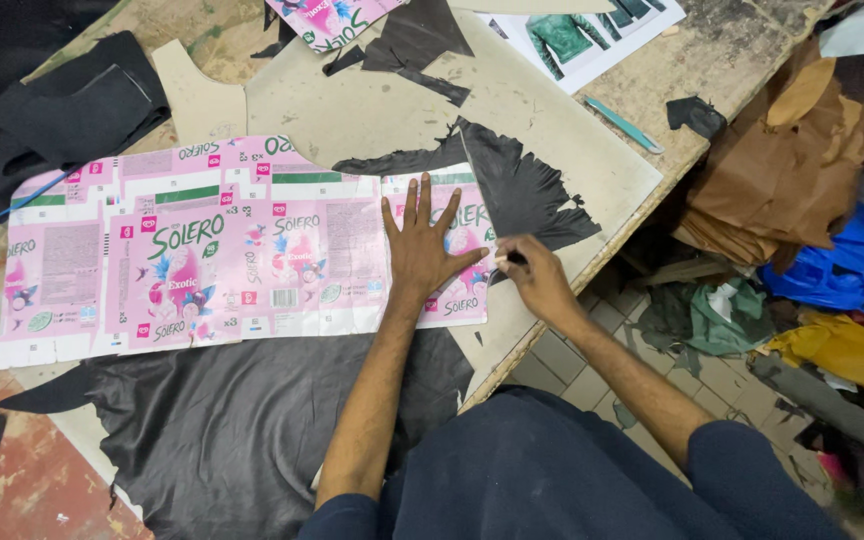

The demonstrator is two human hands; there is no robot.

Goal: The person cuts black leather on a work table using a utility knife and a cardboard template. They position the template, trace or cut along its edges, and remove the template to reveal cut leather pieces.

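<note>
Across the scuffed wooden worktop point(592, 150) lies a flattened pink printed carton sheet point(202, 255), its long axis running left to right in front of the person, its glossy face up. It rests over a large sheet of black leather point(242, 420), matte and softly wrinkled, which shows below the carton's lower edge and again, ragged and fringed, past its upper right corner.

The left hand point(420, 250) is spread fully open, fingers fanned and palm flat, pressing down on the carton's right end; it grips nothing. The right hand point(537, 280) sits just beside that right edge, curled closed around a small dark tool with a pale tip point(508, 259); what kind of tool it is cannot be told. That tip meets the carton's right-hand border where the leather runs out from beneath, so the right hand is the nearer one to the edge, with the bulk of the carton stretching away to the left.

Beige card pattern pieces point(352, 105) lie beyond, smooth and stiff. Brown leather scraps point(782, 170) pile off the worktop's right side.
</note>
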